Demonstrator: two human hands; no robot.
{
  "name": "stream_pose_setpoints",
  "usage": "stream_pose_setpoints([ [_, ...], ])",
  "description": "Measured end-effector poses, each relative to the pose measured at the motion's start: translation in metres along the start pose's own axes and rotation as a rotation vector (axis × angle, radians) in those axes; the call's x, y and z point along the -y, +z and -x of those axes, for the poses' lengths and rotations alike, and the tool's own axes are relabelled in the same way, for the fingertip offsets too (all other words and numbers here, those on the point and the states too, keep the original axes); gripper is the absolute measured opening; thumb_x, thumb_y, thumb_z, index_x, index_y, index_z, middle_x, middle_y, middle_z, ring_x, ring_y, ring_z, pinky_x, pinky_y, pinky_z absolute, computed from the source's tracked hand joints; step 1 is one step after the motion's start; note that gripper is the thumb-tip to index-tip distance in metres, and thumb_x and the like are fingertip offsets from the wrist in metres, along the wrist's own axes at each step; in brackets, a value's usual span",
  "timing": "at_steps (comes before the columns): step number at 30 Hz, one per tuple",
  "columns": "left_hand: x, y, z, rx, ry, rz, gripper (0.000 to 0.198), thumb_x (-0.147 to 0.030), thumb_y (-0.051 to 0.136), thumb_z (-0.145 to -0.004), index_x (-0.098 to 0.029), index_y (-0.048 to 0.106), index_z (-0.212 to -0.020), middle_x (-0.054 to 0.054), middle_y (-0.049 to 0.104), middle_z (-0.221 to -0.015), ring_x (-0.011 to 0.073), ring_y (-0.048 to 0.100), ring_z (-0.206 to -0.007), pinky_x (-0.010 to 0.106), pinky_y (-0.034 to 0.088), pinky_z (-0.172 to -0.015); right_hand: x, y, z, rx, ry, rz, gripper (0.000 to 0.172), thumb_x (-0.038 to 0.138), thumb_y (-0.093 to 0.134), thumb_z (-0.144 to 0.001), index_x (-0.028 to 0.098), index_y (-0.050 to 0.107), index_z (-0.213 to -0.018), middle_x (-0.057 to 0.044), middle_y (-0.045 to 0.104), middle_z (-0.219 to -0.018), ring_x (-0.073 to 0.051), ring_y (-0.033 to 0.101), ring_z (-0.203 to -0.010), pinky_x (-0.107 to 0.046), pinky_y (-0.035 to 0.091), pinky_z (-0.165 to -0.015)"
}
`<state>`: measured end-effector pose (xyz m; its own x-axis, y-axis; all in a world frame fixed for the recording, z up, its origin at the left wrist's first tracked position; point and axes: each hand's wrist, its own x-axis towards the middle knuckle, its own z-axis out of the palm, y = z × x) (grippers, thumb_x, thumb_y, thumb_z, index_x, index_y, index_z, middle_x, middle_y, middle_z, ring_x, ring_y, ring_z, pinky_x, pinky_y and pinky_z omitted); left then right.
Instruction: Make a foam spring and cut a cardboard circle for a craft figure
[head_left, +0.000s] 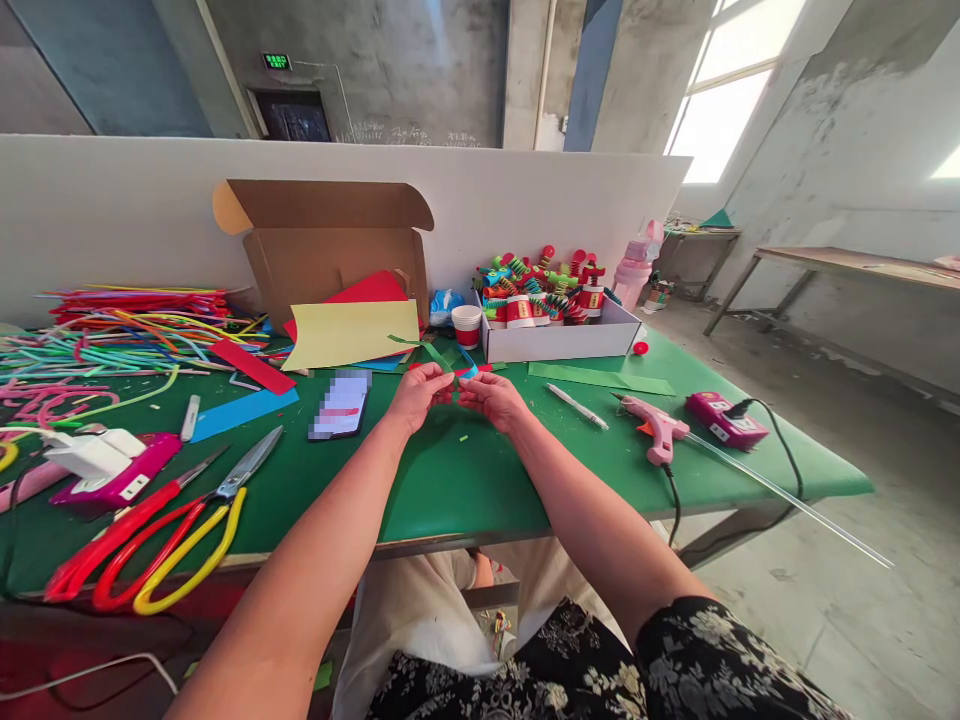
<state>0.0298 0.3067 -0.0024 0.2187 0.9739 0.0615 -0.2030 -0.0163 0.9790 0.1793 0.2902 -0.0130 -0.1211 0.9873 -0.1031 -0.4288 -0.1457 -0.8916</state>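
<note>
Both my hands meet over the middle of the green table, fingertips almost touching. My left hand (424, 396) pinches a narrow green paper strip (436, 355), whose loose end points up and left. Between the fingers of my right hand (491, 397) is a blue paper strip (470, 370), its free end curving upward. The fingers hide where the two strips come together, so I cannot tell if they are joined. Just behind the hands stands a stack of paper cups (466, 325). A white pen (577, 407) lies to the right, and a phone (341, 405) to the left.
A white box (562, 342) of colourful spring-limbed figures stands at the back. Left are an open cardboard box (330, 250), pipe cleaners (142, 330) and scissors (225, 510). A pink glue gun (660, 425) and a power socket (726, 420) with cables lie right.
</note>
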Motion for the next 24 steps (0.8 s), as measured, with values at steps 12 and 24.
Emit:
stream_pose_setpoints([
  [12, 0.0031, 0.0023, -0.0002, 0.055, -0.003, -0.031, 0.046, -0.046, 0.088, -0.045, -0.015, 0.062, -0.066, 0.0, 0.063, -0.064, 0.0115, 0.056, -0.059, 0.028, 0.047, -0.06, -0.0009, 0.0011, -0.0018, -0.058, -0.025, -0.037, 0.022, 0.018, 0.081, -0.068, 0.016, 0.061, -0.059, 0.001, 0.063, -0.054, -0.01, 0.061, -0.054, -0.024, 0.057, -0.062],
  [24, 0.0039, 0.0002, -0.0022, 0.002, 0.005, -0.064, 0.046, -0.048, 0.088, -0.043, -0.014, 0.066, -0.066, -0.002, 0.061, -0.06, 0.0104, 0.053, -0.055, 0.027, 0.046, -0.058, 0.0038, 0.0037, 0.003, -0.066, -0.03, -0.008, 0.026, 0.017, 0.085, -0.061, 0.015, 0.061, -0.055, 0.0, 0.064, -0.055, -0.009, 0.06, -0.054, -0.024, 0.056, -0.061],
])
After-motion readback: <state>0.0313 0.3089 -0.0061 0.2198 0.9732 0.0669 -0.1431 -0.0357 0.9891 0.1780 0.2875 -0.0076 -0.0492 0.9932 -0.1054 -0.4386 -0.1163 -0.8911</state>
